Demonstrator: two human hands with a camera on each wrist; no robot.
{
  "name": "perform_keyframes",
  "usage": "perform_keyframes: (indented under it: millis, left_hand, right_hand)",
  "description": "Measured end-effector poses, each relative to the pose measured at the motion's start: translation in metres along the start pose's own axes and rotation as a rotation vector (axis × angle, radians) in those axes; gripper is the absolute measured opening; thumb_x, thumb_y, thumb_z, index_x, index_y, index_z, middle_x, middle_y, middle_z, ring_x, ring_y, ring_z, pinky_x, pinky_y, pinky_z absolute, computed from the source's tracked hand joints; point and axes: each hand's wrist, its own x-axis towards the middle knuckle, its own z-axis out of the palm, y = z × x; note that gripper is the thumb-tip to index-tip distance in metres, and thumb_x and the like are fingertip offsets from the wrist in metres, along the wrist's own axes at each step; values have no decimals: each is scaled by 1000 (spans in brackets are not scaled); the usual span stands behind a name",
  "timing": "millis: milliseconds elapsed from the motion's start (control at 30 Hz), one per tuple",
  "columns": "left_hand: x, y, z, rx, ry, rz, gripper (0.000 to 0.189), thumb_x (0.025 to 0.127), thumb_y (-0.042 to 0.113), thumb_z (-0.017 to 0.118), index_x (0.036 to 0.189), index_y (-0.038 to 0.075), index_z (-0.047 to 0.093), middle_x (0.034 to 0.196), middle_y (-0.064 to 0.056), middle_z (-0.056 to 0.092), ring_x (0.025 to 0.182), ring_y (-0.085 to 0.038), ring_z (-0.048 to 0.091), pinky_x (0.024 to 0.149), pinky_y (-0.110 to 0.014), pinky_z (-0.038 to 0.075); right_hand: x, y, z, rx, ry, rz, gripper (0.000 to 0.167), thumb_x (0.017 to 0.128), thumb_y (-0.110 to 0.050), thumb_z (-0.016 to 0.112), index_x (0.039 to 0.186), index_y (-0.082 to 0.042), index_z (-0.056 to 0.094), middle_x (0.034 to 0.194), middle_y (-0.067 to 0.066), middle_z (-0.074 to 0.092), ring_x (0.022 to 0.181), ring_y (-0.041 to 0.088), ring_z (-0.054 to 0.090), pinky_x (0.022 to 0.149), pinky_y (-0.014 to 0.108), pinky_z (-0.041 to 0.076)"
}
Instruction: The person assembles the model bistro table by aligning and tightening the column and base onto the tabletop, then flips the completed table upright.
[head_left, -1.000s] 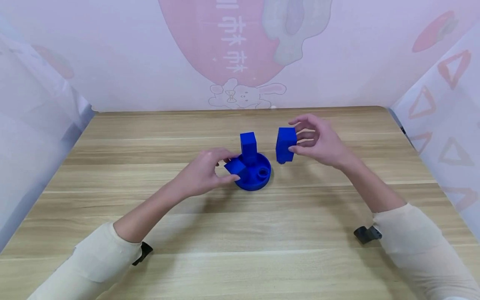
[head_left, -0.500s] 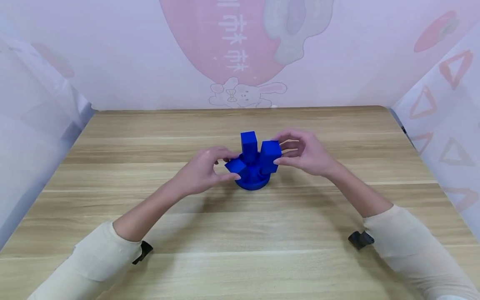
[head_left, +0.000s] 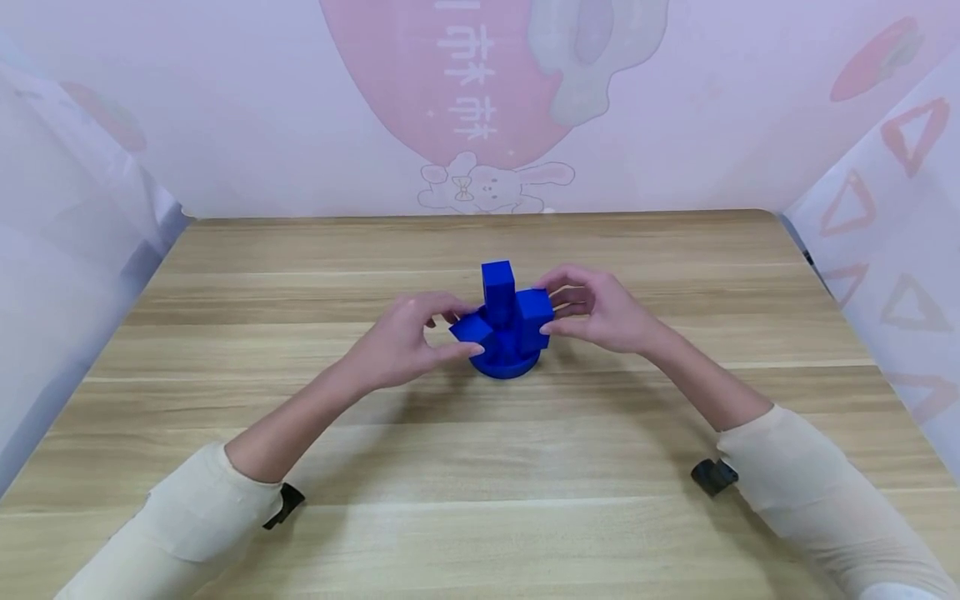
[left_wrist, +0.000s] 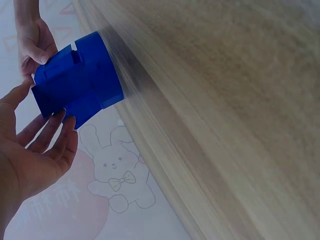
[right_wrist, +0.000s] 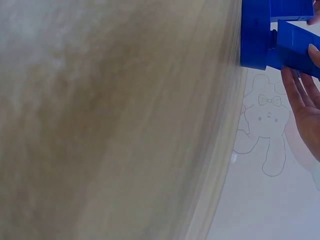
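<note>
Wood-grain table (head_left: 480,492), pale backdrop (head_left: 262,108) behind it, outlined rabbit (head_left: 491,190), red strawberry print (head_left: 870,60)

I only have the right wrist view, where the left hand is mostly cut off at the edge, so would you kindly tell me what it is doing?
Observer: In the head view, the left hand is pinching the left block.
Operator: Thank you, and is there a third block, besides that one and the right block?
Observer: Yes, the head view shows the back block standing upright toward the far side of the base.
</note>
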Motion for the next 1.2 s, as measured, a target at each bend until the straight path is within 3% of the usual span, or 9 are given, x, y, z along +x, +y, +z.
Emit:
perform_keyframes:
  millis: [333, 500, 667, 933, 1100, 1200]
  left_hand:
    - [3, 11, 12, 21, 58, -123, 39, 84, 17, 87, 112, -1, 69, 102, -12, 73, 92, -25, 66, 82, -43, 59]
    - [4, 12, 14, 8, 68, -124, 35, 83, 14, 86, 108, -2, 68, 102, -13, 73, 89, -25, 66, 81, -43, 60]
    - [5, 11, 13, -7, 70, -116, 34, 83, 13, 86, 108, -3, 68, 98, -13, 73, 86, -28, 66, 72, -35, 56]
    - [5, 12, 13, -17, 68, -111, 35, 82, 12, 87, 107, -3, 69, 96, -13, 73, 84, -30, 67, 70, -33, 56]
    - [4, 10, 13, -18, 65, -106, 34, 83, 12, 86, 107, -3, 69, 96, -12, 72, 84, -30, 67, 69, -33, 55]
    - [4, 10, 14, -14, 63, -105, 33, 83, 12, 86, 106, -3, 69, 96, -12, 72, 84, -31, 66, 68, -32, 55]
  right_hand:
    - [0, 3, 1, -59, -16, -54, 48, 85, 10, 79, 130, 10, 59, 125, 24, 65, 107, 37, 70, 91, 46, 60]
    - [0, 6, -2, -59, -32, -82, 45, 89, 10, 74, 132, 10, 59, 129, 24, 65, 111, 38, 69, 92, 39, 59]
    - [2, 6, -6, -83, -38, -124, 42, 91, 11, 72, 131, 11, 61, 128, 25, 66, 110, 36, 69, 91, 32, 59]
    - [5, 3, -15, -112, -67, -130, 38, 81, 12, 81, 115, 7, 65, 103, 17, 74, 90, 29, 72, 76, 32, 60]
    - [6, 1, -20, -185, -169, -139, 54, 88, 8, 76, 138, 5, 57, 110, 14, 72, 92, 32, 71, 73, 34, 59]
    - [8, 1, -23, -219, -218, -154, 52, 93, 7, 70, 143, 3, 56, 121, 15, 70, 97, 31, 70, 75, 36, 59]
